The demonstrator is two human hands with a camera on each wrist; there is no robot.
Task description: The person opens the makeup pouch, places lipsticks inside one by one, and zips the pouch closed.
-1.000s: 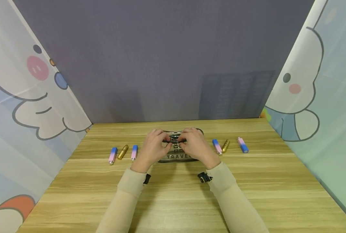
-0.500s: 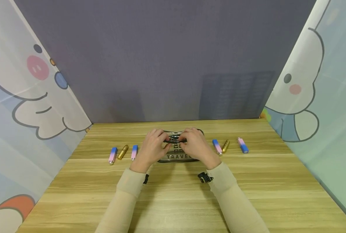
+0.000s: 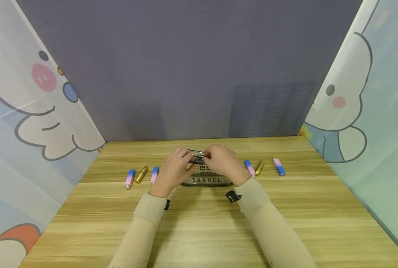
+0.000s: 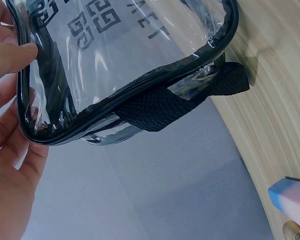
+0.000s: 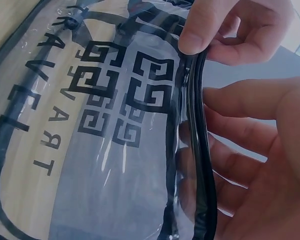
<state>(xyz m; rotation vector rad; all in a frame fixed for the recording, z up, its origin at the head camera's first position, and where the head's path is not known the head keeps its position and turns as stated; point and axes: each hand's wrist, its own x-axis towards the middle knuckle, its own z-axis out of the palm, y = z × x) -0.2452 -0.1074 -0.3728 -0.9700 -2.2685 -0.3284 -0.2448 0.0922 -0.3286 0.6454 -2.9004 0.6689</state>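
Note:
A clear plastic zip pouch [image 3: 207, 180] with black piping and the word TRAVEL stands at the middle of the table. My left hand [image 3: 175, 167] pinches its upper edge left of centre. In the left wrist view, the thumb lies on the front of that black edge and the other fingers sit behind it. My right hand [image 3: 224, 163] pinches the same zippered edge [image 5: 200, 150] close to the left hand; its fingers show through the plastic in the right wrist view. A black webbing tab [image 4: 155, 107] sticks out at the pouch's end.
Left of the pouch lie two blue-and-pink tubes [image 3: 130, 178] [image 3: 154, 174] with a gold bullet-shaped tube [image 3: 141, 175] between them. To the right are a blue-and-pink tube [image 3: 249, 167], a gold tube [image 3: 259, 168] and another blue-and-pink tube [image 3: 279, 166]. A grey panel [image 3: 199, 74] stands behind.
My right hand has shifted left along the pouch's top edge, closer to the left hand, uncovering the end of the word TRAVEL. The left hand has stayed nearly still.

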